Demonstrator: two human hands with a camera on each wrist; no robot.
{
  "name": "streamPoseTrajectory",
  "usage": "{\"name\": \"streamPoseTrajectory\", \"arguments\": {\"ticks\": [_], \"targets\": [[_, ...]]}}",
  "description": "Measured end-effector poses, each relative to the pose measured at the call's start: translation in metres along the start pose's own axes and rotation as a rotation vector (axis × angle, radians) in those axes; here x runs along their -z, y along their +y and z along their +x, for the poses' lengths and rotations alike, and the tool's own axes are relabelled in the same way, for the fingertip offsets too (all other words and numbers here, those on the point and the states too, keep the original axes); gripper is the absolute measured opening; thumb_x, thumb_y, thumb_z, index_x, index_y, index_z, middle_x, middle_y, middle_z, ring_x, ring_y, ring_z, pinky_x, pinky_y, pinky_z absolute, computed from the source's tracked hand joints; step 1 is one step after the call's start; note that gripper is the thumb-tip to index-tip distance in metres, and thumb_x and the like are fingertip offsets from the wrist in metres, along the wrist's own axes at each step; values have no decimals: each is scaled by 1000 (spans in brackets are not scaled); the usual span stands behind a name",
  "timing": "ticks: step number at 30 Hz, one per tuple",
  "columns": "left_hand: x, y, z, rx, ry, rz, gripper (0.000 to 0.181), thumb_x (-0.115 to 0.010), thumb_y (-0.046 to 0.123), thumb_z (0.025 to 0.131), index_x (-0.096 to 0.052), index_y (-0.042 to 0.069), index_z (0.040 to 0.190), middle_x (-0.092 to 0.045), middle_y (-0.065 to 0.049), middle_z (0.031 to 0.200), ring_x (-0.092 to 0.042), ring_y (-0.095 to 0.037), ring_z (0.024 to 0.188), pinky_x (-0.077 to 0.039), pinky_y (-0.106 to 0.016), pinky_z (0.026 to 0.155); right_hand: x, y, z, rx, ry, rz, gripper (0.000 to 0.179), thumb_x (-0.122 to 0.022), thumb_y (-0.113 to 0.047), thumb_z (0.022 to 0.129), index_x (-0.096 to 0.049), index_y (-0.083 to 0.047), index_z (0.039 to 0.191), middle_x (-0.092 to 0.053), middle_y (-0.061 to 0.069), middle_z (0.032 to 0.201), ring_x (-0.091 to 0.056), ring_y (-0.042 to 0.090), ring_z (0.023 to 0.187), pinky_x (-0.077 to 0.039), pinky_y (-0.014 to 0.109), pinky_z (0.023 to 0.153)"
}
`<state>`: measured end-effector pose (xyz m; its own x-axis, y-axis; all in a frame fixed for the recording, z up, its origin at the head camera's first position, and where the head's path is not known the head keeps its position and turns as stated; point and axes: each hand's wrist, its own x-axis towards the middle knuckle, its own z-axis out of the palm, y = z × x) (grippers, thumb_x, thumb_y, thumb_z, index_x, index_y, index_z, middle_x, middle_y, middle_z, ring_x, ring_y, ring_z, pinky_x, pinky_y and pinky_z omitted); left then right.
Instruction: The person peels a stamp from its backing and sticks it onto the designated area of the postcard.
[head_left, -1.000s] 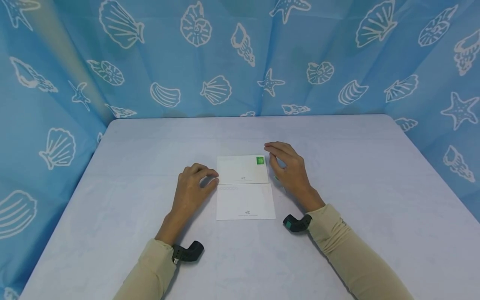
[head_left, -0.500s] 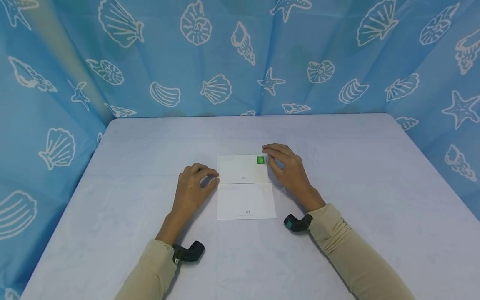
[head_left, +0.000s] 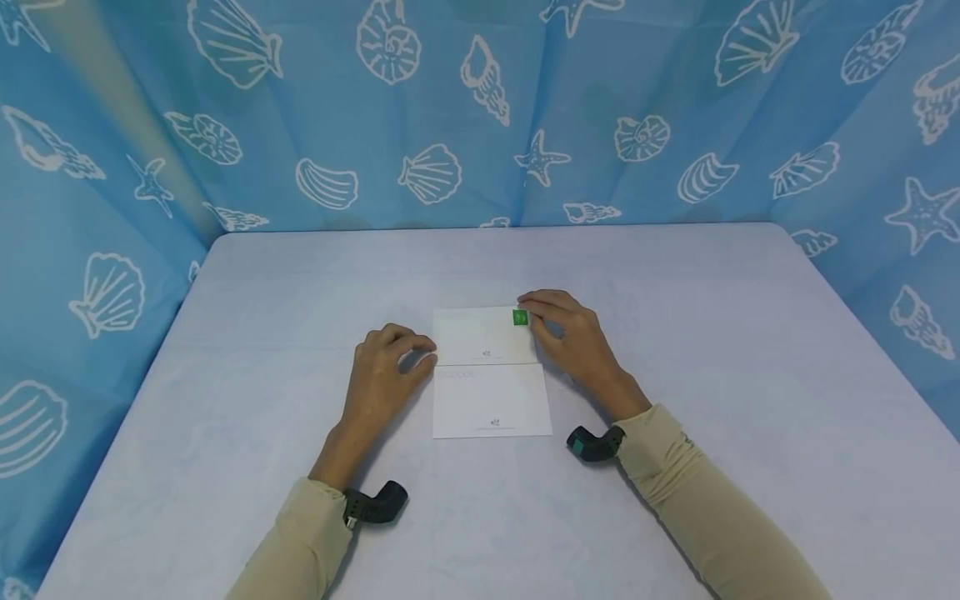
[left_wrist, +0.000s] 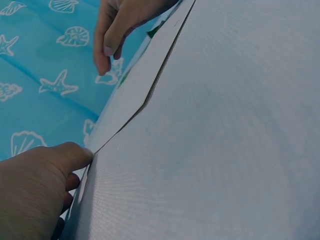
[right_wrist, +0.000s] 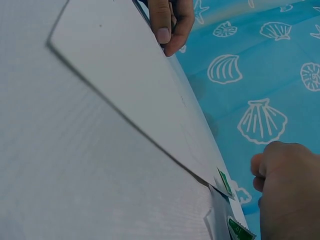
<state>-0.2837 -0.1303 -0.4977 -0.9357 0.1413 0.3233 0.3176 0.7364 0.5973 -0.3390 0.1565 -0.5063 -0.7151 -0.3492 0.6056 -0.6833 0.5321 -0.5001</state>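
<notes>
Two white envelopes meet edge to edge, an upper one (head_left: 476, 335) and a lower one (head_left: 468, 404). Both bear a small printed logo near the bottom. A green stamp (head_left: 520, 317) sits at the upper envelope's top right corner. My left hand (head_left: 384, 367) rests at the envelopes' left side, index fingertip and thumb tip at the edge near the seam. My right hand (head_left: 581, 337) reaches over the upper right corner, its extended fingertips right at the stamp. A second green stamp (right_wrist: 240, 230), with clear-looking material beside it, shows in the right wrist view, hidden under my right hand in the head view.
A white cloth covers the table (head_left: 712, 333). Blue curtains (head_left: 480, 108) printed with white shells and starfish hang behind it and along both sides. A black wrist camera (head_left: 378, 502) sticks out by the left wrist, another (head_left: 592, 444) by the right.
My right hand has shifted slightly left and down, its fingertips coming onto the stamped corner. The second stamp's green edge has gone out of sight beneath it. My left hand stays put.
</notes>
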Motion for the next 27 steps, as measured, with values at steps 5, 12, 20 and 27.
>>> {"name": "streamPoseTrajectory", "arguments": {"ticks": [5,12,20,27], "targets": [[0,-1,0,-1,-2,0,9,-77,18,90,-77,14,98,-64,-6,106,-55,-30,101,-40,-49,95,-1,0,-3,-66,-96,20,21,-65,2,93,-75,-1,111,-68,11,120,-61,27,117,-51,40,95],[-1,-2,1,-11,7,3,9,-77,18,89,-78,13,98,-64,-6,106,-56,-30,101,-40,-49,94,-1,1,-2,-75,-173,-38,20,-68,1,92,-75,0,111,-68,10,119,-61,25,116,-51,36,96],[-1,-2,0,-9,2,1,9,-77,18,89,-78,14,98,-64,-5,106,-55,-30,101,-40,-50,95,-2,3,-2,-201,-45,9,20,-64,-2,96,-76,-4,112,-68,6,121,-60,23,120,-47,38,101],[-3,-1,1,-14,12,3,9,-77,18,90,-77,14,98,-64,-5,106,-55,-30,102,-40,-48,92,3,4,-4,-337,41,62,21,-59,-5,98,-75,-8,111,-68,1,120,-61,19,116,-47,38,100]]}}
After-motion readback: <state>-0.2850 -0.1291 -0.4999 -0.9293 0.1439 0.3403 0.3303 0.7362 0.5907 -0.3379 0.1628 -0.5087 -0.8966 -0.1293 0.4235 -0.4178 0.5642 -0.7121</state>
